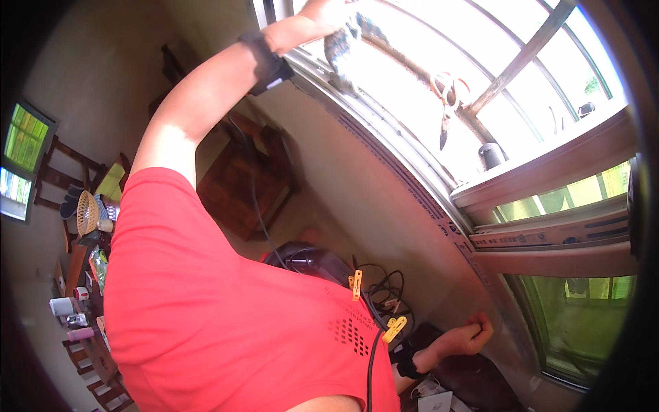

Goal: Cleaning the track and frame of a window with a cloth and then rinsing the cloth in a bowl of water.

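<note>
My left hand (329, 15) reaches up to the bright window, overexposed and partly cut off by the top edge. It grips a blue-and-white patterned cloth (341, 51), which hangs down over the white window track (381, 116). A pair of scissors (449, 95) with pale and orange handles is by the bar beyond the sill. Low on the other side, my right hand (466, 337) is held near the wall below the window. Its fingers are loosely curled and no object shows in them. A dark band circles each wrist.
Metal window bars (520, 62) and a dark grey cylinder (492, 155) stand past the track. Black cables with yellow clips (395, 329) run along my red shirt. Below the wall are a wooden piece of furniture (242, 185) and a white box (435, 401). A woven basket (87, 213) is behind me.
</note>
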A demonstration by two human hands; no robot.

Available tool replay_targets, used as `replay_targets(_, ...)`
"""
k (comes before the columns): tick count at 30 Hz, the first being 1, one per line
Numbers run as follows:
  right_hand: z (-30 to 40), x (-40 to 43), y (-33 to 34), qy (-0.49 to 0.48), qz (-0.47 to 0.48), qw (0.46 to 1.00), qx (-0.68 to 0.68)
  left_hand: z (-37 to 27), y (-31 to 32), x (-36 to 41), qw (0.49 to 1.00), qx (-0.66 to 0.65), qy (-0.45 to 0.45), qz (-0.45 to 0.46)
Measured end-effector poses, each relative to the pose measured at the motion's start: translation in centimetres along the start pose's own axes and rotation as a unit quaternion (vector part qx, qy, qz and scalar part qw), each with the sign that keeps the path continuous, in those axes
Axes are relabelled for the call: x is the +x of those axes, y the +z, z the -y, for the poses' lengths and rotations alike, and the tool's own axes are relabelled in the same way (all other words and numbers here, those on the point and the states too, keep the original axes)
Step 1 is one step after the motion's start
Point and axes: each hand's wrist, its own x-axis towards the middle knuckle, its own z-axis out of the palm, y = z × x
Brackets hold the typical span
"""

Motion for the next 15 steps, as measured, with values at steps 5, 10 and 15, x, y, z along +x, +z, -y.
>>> replay_targets(5,-0.3,0.0,-0.4,0.008,0.0,1.0,-0.013,-6.4,-5.0,-1.2,0.97,0.204,0.039,-0.124)
replay_targets(10,-0.3,-0.1,-0.2,0.029,-0.005,1.0,-0.001,-4.7,-3.5,-3.3,0.95,0.291,-0.082,-0.073)
replay_targets(15,-0.8,0.2,-0.3,0.028,0.017,0.999,-0.013,-2.1,-4.5,-3.0,0.903,0.405,-0.102,-0.102)
